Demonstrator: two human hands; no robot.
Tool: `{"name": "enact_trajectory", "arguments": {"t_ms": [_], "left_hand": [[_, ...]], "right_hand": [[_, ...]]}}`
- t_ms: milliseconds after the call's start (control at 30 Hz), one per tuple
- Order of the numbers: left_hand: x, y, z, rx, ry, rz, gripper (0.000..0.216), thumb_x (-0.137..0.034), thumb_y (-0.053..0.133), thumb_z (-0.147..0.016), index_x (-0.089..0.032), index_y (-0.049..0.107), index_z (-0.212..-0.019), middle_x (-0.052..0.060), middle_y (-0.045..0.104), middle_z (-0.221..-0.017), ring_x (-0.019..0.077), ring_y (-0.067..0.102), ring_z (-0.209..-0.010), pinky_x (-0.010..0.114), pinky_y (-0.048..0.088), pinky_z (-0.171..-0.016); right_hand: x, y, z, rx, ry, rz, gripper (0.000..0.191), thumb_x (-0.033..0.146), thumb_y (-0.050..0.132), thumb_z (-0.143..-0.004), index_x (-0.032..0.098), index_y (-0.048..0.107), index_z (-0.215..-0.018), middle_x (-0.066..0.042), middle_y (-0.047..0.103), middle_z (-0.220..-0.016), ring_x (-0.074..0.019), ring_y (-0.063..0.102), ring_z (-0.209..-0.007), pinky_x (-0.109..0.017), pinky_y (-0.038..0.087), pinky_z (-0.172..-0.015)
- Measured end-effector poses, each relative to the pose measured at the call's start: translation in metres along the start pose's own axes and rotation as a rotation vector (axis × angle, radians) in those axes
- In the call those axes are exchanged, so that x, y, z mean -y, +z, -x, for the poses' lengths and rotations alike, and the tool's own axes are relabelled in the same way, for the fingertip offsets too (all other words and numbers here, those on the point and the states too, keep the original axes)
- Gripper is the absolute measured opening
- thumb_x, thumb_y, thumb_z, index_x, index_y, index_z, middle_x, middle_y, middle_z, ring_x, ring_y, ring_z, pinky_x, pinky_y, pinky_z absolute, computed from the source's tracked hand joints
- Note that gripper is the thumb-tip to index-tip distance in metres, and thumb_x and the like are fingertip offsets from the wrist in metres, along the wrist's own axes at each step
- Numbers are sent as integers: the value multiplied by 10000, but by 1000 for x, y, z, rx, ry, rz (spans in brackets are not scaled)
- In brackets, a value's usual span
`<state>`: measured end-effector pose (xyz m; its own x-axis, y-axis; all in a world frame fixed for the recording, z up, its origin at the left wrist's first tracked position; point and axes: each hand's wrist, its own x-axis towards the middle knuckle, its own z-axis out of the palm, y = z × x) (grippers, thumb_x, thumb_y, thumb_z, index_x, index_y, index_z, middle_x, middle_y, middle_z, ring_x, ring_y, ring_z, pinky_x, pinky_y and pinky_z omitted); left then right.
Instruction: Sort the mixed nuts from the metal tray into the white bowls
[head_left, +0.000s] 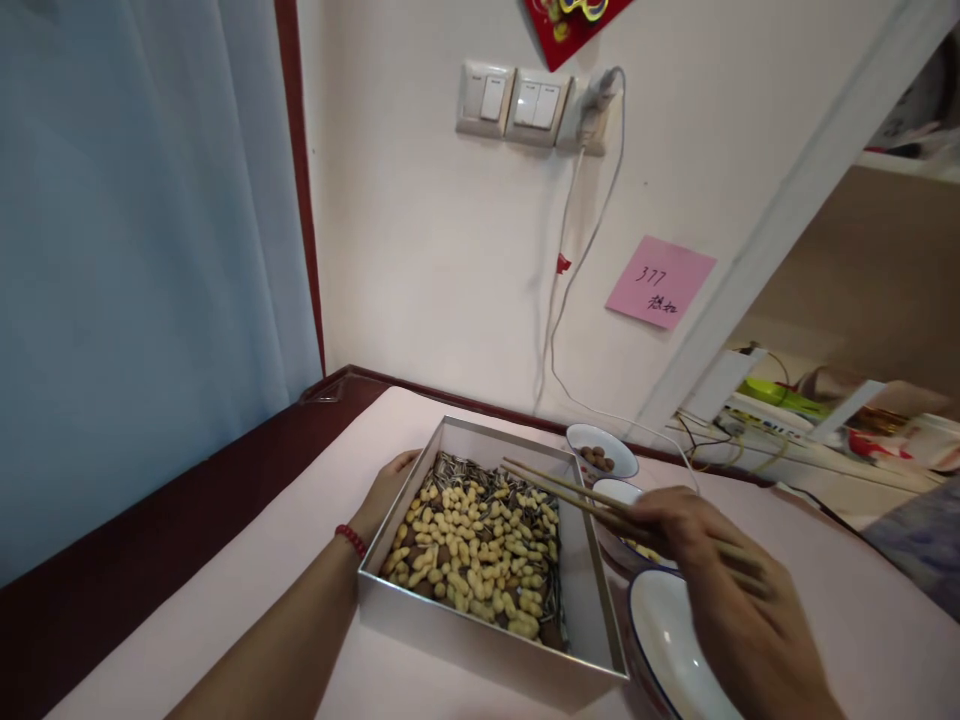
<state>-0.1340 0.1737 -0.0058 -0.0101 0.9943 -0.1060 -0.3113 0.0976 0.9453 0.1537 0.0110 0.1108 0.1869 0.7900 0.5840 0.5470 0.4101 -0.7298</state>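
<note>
A square silver-edged box (495,650) sits on the table, filled with peanuts in their shells (469,545) over dark striped seeds (461,468) and some brown round pieces. My left hand (388,492), with a red bead bracelet at the wrist, is closed against the box's left outer wall; its fingertips are partly hidden. In my right hand (720,570) is a pair of wooden chopsticks (566,488). Their tips are slightly apart above the box's far right part, with nothing visible between them.
Right of the box stand white blue-rimmed bowls: a far bowl (607,440) with brown round nuts, a middle bowl (615,488) with some peanuts, and a near bowl (664,620) partly behind my right hand. A white cable (555,330) hangs down the wall behind. A cluttered shelf (825,400) is at right.
</note>
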Motion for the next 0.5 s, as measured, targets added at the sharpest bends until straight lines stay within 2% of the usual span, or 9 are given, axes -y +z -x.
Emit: {"name": "enact_trajectory", "arguments": {"t_ms": [67,133,300,500], "left_hand": [[0,2,2,1,5,27,381,-320,842,-511,-146,711,-824,46,749,-713,238,688,-695,330,534,-715],[-2,4,4,4,-6,61,392,-324,844,-494,-140,717,-816,53,753,-720,237,684,-687,331,534,-701],[-6,10,8,-21,-74,134,335,-277,829,-526,-142,721,-813,31,745,-686,202,663,-623,305,522,-648],[-6,11,10,-49,-53,124,262,-269,816,-575,-150,722,-789,23,742,-682,199,665,-637,303,523,-669]], "right_hand": [[1,25,-11,111,61,-100,337,509,536,-958,242,722,-870,-33,710,-894,-173,695,-836,-233,559,-718],[-11,42,-21,175,131,-138,370,538,536,-955,222,718,-892,-36,699,-876,-176,679,-825,-263,542,-738],[-46,72,-39,240,186,-204,424,586,542,-935,194,703,-930,-52,686,-928,-192,649,-824,-325,545,-764],[-48,90,-44,247,196,-235,413,581,565,-924,189,690,-887,-49,690,-867,-193,632,-815,-323,541,-757]]}}
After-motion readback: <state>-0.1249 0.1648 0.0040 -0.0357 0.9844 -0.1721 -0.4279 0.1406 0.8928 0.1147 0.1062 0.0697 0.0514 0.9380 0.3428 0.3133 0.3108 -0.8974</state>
